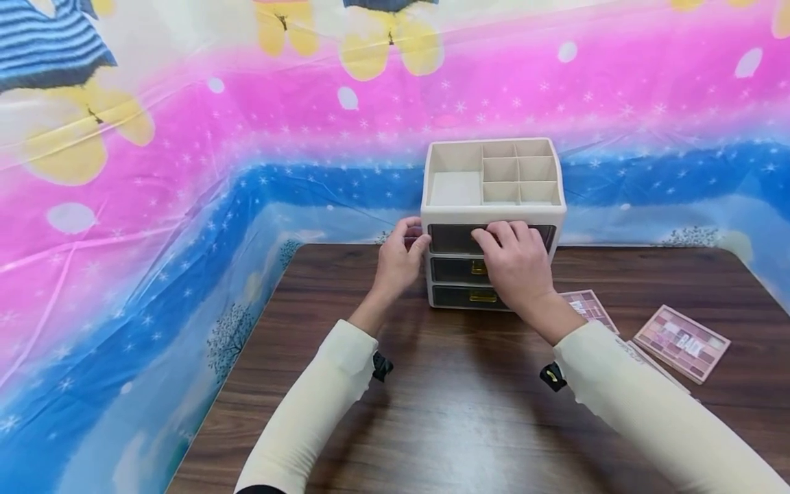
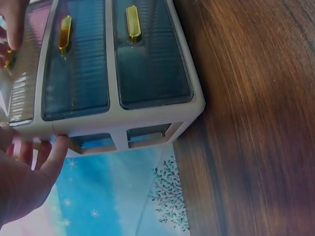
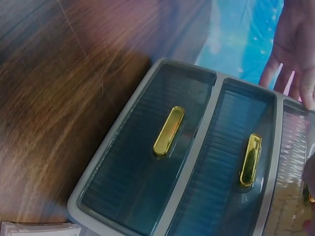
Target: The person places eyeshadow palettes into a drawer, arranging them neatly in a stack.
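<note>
The top drawer (image 1: 453, 239) sits uppermost of three in the pale organizer (image 1: 494, 213), its dark front seeming level with the frame; its long axis runs left to right, across the person's view, so the drawer's line of travel, as I judge it, points straight back towards the person; its gold handle (image 2: 9, 58), partly covered by fingers in both wrist views, is about midway along that front; the right hand (image 1: 517, 264) is the nearer of the two to it, directly before the drawer front and somewhat right of its middle, fingers bent and thumb pointing left, though whether they truly pinch the handle or only rest against it I cannot tell; the left hand (image 1: 398, 262) is at the organizer's left side, level with the same drawer, thumb at the front edge and loosely bent fingers along the side wall, touching rather than clamped, which looks like steadying; below lie the middle drawer (image 1: 447, 269) and the bottom drawer (image 1: 453, 296), each with its own gold handle lying crosswise; above, the divided top tray (image 1: 457, 189) faces upward; out to the right, beyond the right forearm, one palette (image 1: 589, 307) lies near the organizer and another palette (image 1: 681, 343) farther off, a third item between them partly hidden by the right sleeve (image 1: 654, 405); all stand or lie on the dark wooden table (image 1: 457, 412).
</note>
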`<state>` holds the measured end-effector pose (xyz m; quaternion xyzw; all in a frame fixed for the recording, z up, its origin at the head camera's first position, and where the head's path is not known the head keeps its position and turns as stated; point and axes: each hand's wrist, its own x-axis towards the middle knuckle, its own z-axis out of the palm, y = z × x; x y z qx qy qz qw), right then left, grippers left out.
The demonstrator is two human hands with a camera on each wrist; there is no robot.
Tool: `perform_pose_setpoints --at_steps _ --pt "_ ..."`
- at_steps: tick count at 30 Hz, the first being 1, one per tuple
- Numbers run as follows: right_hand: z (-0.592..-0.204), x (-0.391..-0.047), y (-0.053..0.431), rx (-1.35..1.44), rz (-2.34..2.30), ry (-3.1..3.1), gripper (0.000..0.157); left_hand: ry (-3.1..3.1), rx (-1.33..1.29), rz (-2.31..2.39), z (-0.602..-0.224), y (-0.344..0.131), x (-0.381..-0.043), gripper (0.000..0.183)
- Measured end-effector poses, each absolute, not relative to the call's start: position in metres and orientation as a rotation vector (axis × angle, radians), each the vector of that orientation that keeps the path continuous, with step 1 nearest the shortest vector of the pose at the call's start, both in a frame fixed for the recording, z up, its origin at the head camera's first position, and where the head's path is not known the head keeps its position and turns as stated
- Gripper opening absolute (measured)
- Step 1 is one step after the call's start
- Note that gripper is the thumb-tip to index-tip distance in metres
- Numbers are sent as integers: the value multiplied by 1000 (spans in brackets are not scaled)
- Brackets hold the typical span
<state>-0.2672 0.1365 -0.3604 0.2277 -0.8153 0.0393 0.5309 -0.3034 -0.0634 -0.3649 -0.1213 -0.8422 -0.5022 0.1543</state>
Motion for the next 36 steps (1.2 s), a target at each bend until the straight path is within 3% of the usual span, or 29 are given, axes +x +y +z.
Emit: perform_pose_setpoints --at_steps 10,19,36 --pt "-363 -273 135 533 54 -1907 20 -2408 -381 -1566 -363 -68 -306 32" --pt "-363 -273 135 529 55 -1901 20 -2337 -552 -1416 -358 -66 -307 55" --pt "-361 -269 139 568 51 -1904 21 -2400 -677 -1529 -354 -76 -312 50"
